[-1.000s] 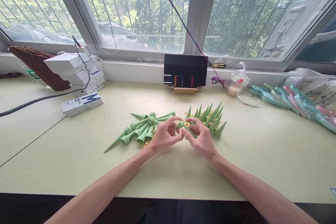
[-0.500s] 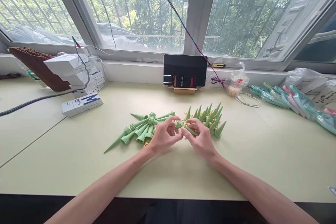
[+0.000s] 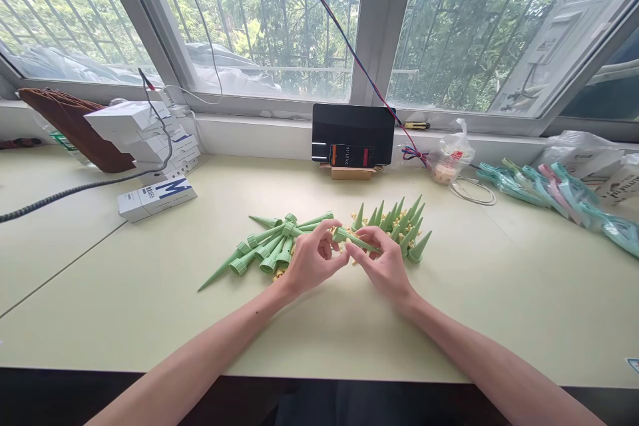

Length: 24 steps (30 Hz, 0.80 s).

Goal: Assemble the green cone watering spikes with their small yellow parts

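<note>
Reads 00:21:16, or close to it, in sideways, slightly blurred digits on the dark phone screen [image 3: 352,156]. Bears a big blue M on the single white box [image 3: 157,198] in front of the stack, beside finer print too small to read. Carries illegible small lettering on the stacked boxes [image 3: 124,118], likewise illegible red print on the plastic bag [image 3: 452,156].

Long tapered plastic spikes [image 3: 273,254] here are showing plain green, small plastic pieces [image 3: 278,275] pale yellow, against a pale yellow-green tabletop [image 3: 319,333]. The rectangular screen [image 3: 354,124] is gleaming black, the oblong cardboard box [image 3: 157,200] is wearing a dark-blue M on white, and looped plastic-wrapped straps [image 3: 566,190] are mixing turquoise with pink.
</note>
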### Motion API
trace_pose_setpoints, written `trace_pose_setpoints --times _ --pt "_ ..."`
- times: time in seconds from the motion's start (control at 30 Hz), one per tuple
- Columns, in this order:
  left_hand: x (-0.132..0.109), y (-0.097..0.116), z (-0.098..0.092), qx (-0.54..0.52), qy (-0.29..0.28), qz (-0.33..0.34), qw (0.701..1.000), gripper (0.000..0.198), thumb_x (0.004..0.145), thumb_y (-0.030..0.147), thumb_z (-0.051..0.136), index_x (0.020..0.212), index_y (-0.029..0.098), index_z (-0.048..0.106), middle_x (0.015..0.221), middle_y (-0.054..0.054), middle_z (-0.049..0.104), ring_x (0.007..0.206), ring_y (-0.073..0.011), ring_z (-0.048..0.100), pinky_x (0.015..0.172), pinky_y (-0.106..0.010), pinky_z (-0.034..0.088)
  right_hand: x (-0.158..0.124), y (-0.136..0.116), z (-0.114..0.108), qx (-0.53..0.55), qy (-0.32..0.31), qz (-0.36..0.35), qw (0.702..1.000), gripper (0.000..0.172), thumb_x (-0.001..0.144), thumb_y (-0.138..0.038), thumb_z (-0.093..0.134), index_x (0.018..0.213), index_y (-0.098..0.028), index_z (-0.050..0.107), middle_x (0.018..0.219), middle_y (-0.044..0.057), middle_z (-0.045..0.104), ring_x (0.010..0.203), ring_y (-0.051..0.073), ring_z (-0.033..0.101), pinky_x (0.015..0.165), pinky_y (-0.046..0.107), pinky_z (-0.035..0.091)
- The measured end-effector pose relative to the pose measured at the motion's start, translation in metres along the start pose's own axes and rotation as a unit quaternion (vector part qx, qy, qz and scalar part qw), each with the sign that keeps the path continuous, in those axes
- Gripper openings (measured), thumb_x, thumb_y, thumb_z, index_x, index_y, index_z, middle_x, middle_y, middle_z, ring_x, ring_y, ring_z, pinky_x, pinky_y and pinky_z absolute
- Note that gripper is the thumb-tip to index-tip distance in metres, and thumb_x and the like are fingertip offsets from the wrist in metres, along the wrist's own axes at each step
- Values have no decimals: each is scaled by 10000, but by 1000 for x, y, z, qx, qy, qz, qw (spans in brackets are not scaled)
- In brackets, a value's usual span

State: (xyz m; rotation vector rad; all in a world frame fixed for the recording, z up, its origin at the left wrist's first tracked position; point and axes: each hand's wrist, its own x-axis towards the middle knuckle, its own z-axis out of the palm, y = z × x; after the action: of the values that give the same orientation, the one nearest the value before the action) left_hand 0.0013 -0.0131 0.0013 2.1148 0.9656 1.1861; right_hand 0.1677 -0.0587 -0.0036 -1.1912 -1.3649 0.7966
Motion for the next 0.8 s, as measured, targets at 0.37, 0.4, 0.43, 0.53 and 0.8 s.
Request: trace_pose_setpoints --times 0.37,0.4,0.43,0.53,0.8 --pt "1 -2 1 -5 -43 2 999 338 880 370 613 1176 214 565 862 -8 602 545 -64 551 480 -173 482 0 -2 -1 -30 13 -15 999 330 807 -492 723 882 -183 635 809 37 643 672 173 600 550 281 486" --pt "2 0 1 -8 -41 4 999 340 876 369 621 1172 209 570 900 -25 619 577 -74 576 487 -175 497 0 -2 -1 -34 16 -19 999 332 804 -495 725 877 -183 636 801 37 641 667 172 596 542 278 478" --pt "2 1 1 -11 -38 8 999 338 871 364 630 1164 204 576 927 -38 630 609 -85 597 498 -180 512 0 -1 -1 -37 17 -22 999 332 804 -496 723 874 -183 637 798 38 641 664 172 594 538 276 474" --pt "3 3 1 -15 -22 24 999 308 856 329 648 1125 190 592 927 -49 641 666 -105 625 535 -196 548 -1 -1 -1 -41 17 -25 999 322 815 -491 710 874 -182 643 802 45 649 673 178 599 547 279 479" --pt "2 -3 0 -26 -7 41 999 295 785 192 676 1069 173 598 894 -28 623 628 -83 601 612 -225 573 0 0 -1 -50 22 -39 998 278 811 -436 726 879 -173 667 836 56 667 693 177 595 542 269 465"
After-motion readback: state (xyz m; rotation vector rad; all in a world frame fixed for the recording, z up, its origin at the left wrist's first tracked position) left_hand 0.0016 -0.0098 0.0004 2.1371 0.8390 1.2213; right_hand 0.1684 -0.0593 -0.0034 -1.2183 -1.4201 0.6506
